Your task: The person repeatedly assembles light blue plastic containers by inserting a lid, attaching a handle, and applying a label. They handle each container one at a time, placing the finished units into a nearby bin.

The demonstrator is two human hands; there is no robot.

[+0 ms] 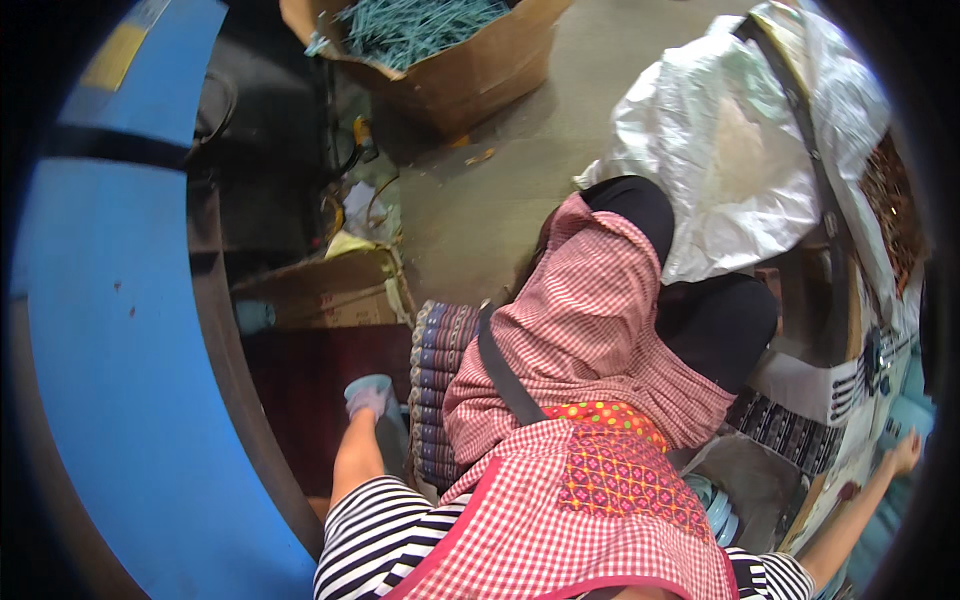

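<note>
My left hand [368, 402] is down at my left side, beside the stacked patterned cushions [443, 385]. It is wrapped round a pale blue cup-like plastic piece [369, 382]; its fingers are blurred and pale, perhaps gloved. Far out to the right, my right hand [906, 455] is closed at the edge of the picture, against pale blue plastic pieces [908, 420]. Whatever lies within its fingers is too small to make out.
A blue-topped bench [110, 330] runs along the left. Ahead stands a cardboard box [460, 85] of thin teal sticks [425, 28]. A white plastic sack [715, 150] lies over the right side, near a bag of brown bits [890, 210]. An open carton [330, 295] sits at left.
</note>
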